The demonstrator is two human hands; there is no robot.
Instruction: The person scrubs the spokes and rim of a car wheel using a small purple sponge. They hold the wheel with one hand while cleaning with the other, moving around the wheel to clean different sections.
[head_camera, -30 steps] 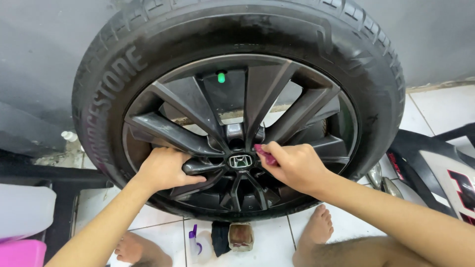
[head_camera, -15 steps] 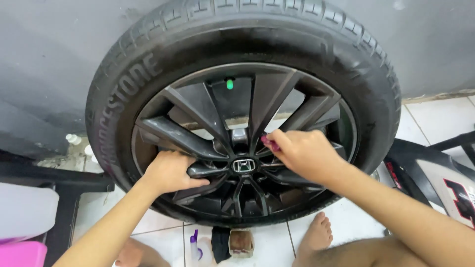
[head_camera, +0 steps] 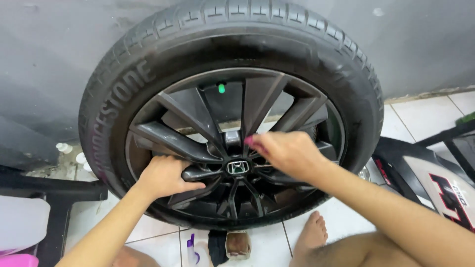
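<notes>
A car wheel stands upright against a grey wall, its black tyre (head_camera: 148,64) around a dark multi-spoke alloy rim (head_camera: 257,94). A green valve cap (head_camera: 221,88) shows near the rim's top. My left hand (head_camera: 166,175) grips a spoke left of the hub badge (head_camera: 237,167). My right hand (head_camera: 287,153) rests on the spokes just right of the hub, fingers closed on something small and pink at the fingertips (head_camera: 249,141); what it is cannot be told.
White tiled floor lies below. A small spray bottle (head_camera: 190,249), a dark cloth (head_camera: 216,247) and a brown block (head_camera: 238,245) sit under the wheel. My bare foot (head_camera: 311,232) is beside them. A black panel with red and white graphics (head_camera: 435,178) lies at right, a dark frame (head_camera: 49,190) at left.
My right hand has slid from beside the hub badge up and right across the spokes. The left hand keeps its hold on the spoke. The view has shifted slightly.
</notes>
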